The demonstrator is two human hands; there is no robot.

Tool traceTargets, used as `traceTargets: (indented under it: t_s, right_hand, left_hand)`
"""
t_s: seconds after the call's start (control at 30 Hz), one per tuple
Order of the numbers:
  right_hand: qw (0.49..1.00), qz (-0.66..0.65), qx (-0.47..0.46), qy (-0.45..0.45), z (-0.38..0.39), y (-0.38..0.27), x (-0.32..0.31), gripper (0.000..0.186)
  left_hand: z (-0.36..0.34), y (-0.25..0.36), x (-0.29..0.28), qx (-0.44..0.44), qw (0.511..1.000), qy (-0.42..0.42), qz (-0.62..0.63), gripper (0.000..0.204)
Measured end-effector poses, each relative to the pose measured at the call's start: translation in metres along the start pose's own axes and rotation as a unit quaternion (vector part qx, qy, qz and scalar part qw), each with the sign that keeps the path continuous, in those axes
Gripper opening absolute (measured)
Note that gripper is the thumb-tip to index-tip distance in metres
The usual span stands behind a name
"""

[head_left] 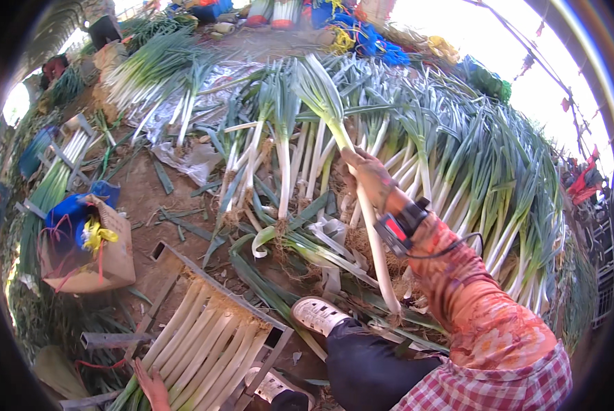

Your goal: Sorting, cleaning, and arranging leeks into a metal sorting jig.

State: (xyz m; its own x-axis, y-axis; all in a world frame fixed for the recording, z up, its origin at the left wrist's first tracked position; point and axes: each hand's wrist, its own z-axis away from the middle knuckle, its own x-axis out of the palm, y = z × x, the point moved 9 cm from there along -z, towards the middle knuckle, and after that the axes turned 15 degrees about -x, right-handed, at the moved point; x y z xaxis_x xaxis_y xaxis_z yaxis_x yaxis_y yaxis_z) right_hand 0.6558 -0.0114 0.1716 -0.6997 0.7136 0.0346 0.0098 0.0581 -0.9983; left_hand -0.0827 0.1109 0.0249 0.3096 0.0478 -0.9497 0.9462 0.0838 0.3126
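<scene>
My right hand [372, 177] is closed around the stalk of a leek [373, 236], with its green leaves pointing up and away and its rooted white end hanging near my foot. Many more leeks [451, 164] lie heaped behind and to the right of that hand. At the lower left, my left hand [153, 385] lies with fingers stretched out on the green part of a row of leeks [208, 342]. Those leeks lie side by side in a metal frame [225, 281], white ends toward its far bar. Part of the left hand is cut off by the lower edge.
A cardboard box [88, 267] holding blue material and yellow ties stands at the left. Beyond it, a second metal frame [81, 127] holds more leeks. Loose leaves litter the brown ground [173, 195]. My shoe [318, 315] rests among the scraps. Blue and yellow bundles [372, 44] lie far back.
</scene>
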Motion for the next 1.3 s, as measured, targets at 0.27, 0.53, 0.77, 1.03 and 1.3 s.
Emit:
traceTargets:
  t_s: [0.27, 0.53, 0.77, 1.03, 1.3]
  right_hand:
    - [0.965, -0.025, -0.129, -0.225, 0.095, -0.092, 0.070, 0.061]
    - [0.901, -0.097, -0.090, -0.413, 0.214, -0.159, 0.141, 0.059]
    - [0.901, -0.121, -0.072, -0.411, 0.244, -0.176, 0.167, 0.053]
    - [0.927, -0.103, 0.046, -0.359, 0.221, -0.133, 0.165, 0.046]
    - [0.768, 0.415, -0.123, -0.472, 0.177, 0.061, -0.039, 0.028]
  left_hand:
    - [0.032, 0.081, -0.203, -0.080, 0.939, -0.115, 0.314, 0.034]
    - [0.099, 0.383, -0.208, 0.056, 0.592, -0.360, 0.719, 0.060]
    - [0.106, 0.439, -0.212, 0.055, 0.410, -0.367, 0.833, 0.031]
    - [0.128, 0.453, -0.204, 0.064, 0.440, -0.311, 0.840, 0.033]
    - [0.096, 0.430, -0.254, 0.153, 0.439, -0.276, 0.842, 0.029]
